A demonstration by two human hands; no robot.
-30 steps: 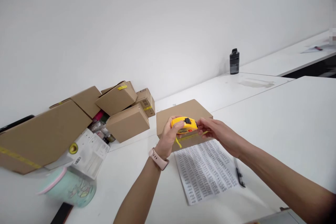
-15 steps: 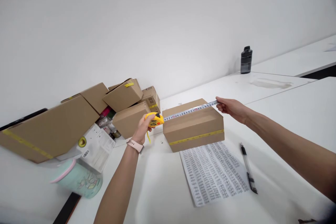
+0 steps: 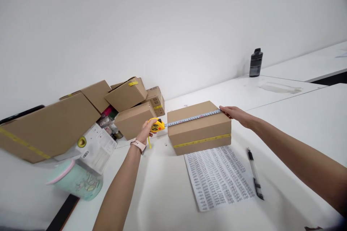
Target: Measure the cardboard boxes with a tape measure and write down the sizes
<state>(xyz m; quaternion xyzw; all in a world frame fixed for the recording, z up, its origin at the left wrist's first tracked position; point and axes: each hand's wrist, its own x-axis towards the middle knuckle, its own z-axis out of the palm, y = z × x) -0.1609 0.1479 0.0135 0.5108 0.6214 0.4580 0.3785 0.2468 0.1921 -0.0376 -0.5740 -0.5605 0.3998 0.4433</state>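
Note:
A closed cardboard box (image 3: pixel 199 131) with a yellow tape band sits on the white table (image 3: pixel 298 115). My left hand (image 3: pixel 145 131), a pink watch on its wrist, grips a yellow tape measure case (image 3: pixel 157 125) just left of the box. Its white blade (image 3: pixel 192 118) lies stretched along the box's top front edge. My right hand (image 3: pixel 230 112) pinches the blade's end at the box's right top corner.
A printed sheet (image 3: pixel 218 177) and a black pen (image 3: pixel 254 178) lie in front of the box. A heap of cardboard boxes (image 3: pixel 81 115) sits at the left, with a mint tumbler (image 3: pixel 74 182) and a white packet (image 3: pixel 94 148). A dark bottle (image 3: pixel 256 62) stands by the wall.
A second ago both hands held the tape measure together before the box. They have since drawn apart, pulling the blade out, and it now rests lower along the box's top edge.

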